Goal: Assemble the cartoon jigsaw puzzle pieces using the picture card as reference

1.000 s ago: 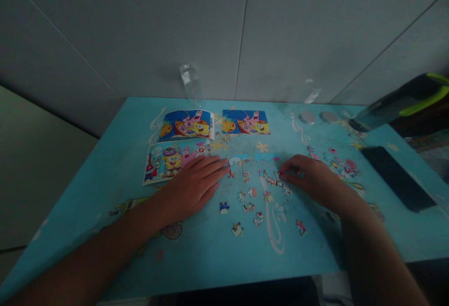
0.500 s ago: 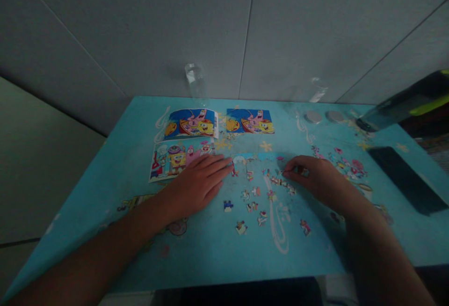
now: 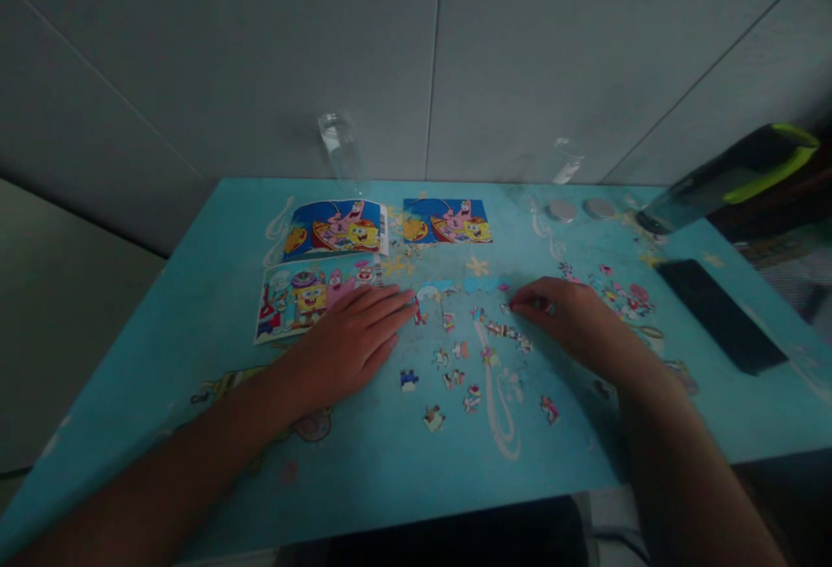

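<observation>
My left hand (image 3: 360, 333) lies flat, its fingers stretched out over the lower right of a picture card (image 3: 276, 303) and its fingertips at the left end of a partly joined jigsaw strip (image 3: 468, 286). With thumb and forefinger pinched, my right hand (image 3: 562, 311) holds a small puzzle piece (image 3: 506, 308) just below the strip's right end. Several joined pieces (image 3: 507, 333) lie beside it. Loose pieces are scattered nearer to me, among them a dark blue one (image 3: 408, 380) and a reddish one (image 3: 549, 409).
Behind the card lie a curled picture sheet (image 3: 334, 229) and a finished small puzzle (image 3: 447, 220). Clear containers (image 3: 341, 146) stand near the wall, with two round lids (image 3: 561, 211) at the right. A dark flat slab (image 3: 721, 316) and a bottle (image 3: 721, 177) are further right.
The view has shifted slightly, so everything sits a little further left. My right hand has brought its pinched puzzle piece slightly closer to the strip. My left hand rests in the same place.
</observation>
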The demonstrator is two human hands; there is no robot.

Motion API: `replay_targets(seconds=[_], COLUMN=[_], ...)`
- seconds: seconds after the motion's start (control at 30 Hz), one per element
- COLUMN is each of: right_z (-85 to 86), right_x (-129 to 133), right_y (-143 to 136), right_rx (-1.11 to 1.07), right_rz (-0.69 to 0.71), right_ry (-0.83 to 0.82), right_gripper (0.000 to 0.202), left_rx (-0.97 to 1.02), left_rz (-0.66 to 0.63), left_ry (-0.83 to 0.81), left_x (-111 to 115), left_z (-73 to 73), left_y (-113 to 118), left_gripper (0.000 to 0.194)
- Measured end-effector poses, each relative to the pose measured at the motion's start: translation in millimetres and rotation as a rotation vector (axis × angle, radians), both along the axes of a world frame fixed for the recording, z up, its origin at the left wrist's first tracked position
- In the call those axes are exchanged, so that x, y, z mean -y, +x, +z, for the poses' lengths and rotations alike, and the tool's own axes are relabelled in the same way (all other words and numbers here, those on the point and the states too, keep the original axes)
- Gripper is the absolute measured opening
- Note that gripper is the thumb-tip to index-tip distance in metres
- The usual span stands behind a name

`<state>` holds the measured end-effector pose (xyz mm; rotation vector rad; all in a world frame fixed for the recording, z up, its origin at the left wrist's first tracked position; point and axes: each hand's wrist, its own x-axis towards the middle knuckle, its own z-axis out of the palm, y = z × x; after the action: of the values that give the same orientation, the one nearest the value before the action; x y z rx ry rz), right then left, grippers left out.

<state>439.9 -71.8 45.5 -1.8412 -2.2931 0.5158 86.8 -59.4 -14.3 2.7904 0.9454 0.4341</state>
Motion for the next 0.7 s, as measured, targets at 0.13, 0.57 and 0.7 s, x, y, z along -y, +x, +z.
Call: replay_targets(seconds=[0.13, 0.57, 0.7], right_z=[0.6, -1.5, -0.7], right_x=[0.0, 0.3, 1.1], right_y=[0.2, -0.2, -0.7], right_rx=[0.006, 0.020, 0.015], right_rz=[-0.039, -0.054, -0.062], right_ry=[0.034, 0.100, 0.112], right_gripper=[0.021, 0.020, 0.020], left_rx=[-0.010, -0.011, -0.023], left_rz=[-0.010, -0.007, -0.011], left_ry=[0.013, 0.010, 0.015], left_x=[-0.5, -0.6, -0.7], left_z=[1.0, 0.4, 1.1], left_y=[-0.5, -0.8, -0.6], left_gripper=[0.050, 0.050, 0.050])
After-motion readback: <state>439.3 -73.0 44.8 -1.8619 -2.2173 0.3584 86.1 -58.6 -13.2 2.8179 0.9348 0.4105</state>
